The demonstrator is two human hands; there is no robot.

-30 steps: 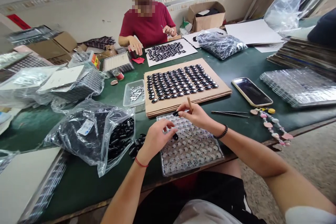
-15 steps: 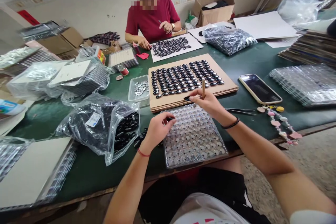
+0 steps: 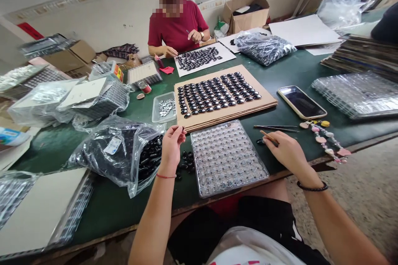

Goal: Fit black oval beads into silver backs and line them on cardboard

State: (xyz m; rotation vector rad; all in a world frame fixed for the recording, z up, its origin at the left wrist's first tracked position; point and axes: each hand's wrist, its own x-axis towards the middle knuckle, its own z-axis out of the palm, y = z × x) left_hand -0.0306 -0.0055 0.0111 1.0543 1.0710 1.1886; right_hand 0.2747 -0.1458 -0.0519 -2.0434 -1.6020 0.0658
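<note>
Red bracelet, black beaded bracelet, white shirt, black shorts

Left hand: up by the far left corner of the clear tray, clear of it. Left hand has thumb and index pinched together, the rest curled in.
Left wrist: pretty much straight, left of the tray.
Left arm: forearm runs up nearly upright, left of the tray, tipped slightly towards it.
Right hand: right of the tray, not touching it. Right hand is back side up, thumb and fingers closed in a grip, knuckles bent.
Right wrist: roughly in line with the forearm, right of the tray.
Right arm: slants in from lower right, way more angled than the left.
</note>
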